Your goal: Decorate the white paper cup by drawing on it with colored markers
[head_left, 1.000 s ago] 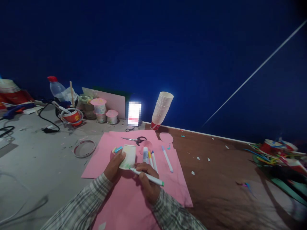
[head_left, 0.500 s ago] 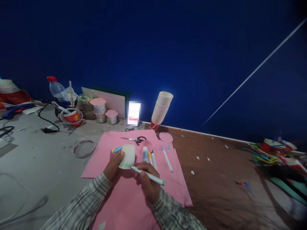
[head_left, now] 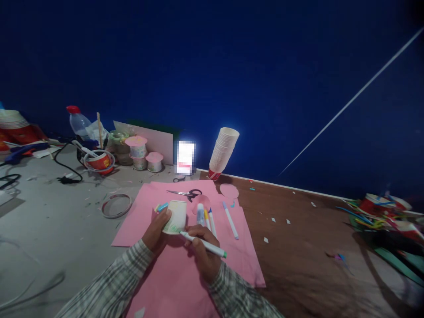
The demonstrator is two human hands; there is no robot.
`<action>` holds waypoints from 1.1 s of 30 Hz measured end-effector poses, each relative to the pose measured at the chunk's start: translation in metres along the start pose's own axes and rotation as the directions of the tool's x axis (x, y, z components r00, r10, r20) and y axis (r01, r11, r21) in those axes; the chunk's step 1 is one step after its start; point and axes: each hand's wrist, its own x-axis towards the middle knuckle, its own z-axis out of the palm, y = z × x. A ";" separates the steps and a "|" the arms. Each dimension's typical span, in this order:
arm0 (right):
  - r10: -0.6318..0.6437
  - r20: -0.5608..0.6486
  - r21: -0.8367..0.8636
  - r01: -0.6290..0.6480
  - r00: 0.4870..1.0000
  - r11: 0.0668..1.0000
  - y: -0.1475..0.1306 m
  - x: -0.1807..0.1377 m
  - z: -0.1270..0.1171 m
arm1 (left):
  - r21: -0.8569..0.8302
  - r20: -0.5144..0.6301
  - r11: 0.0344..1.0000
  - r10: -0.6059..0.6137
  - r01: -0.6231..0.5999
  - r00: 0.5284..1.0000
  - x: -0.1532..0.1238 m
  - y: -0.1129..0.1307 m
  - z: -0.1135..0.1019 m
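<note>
Left: tape roll (head_left: pixel 115 216) lies on the desk (head_left: pixel 76 247), just beside the pink sheets (head_left: pixel 172 278). Left hand (head_left: pixel 156 230) pinches the white cup (head_left: pixel 176 214), thumb on its side; cup is tilted over the sheets, at their middle. Right hand (head_left: pixel 206 252) pinches the marker (head_left: pixel 209 247) between thumb and fingers, tip at the cup's near edge by green marks. Scissors (head_left: pixel 191 193) lie just beyond; purple pen (head_left: pixel 231 221) lies right of the hands.

Change over the last second is slight: cup edges left, marker tip stays at that edge. Reads as colouring in progress, unfinished.

Hidden: left fingers behind the cup, cup's underside. Can't tell if the cup touches the sheets. Green marks too blurred to read. Forearms cut off at the bottom; bright far object (head_left: pixel 185 157) is pixelated.
</note>
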 end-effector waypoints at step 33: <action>-0.038 -0.015 0.001 0.038 0.999 0.999 0.001 0.001 0.001 | 0.006 -0.043 1.000 0.026 -0.025 0.999 0.000 -0.002 0.004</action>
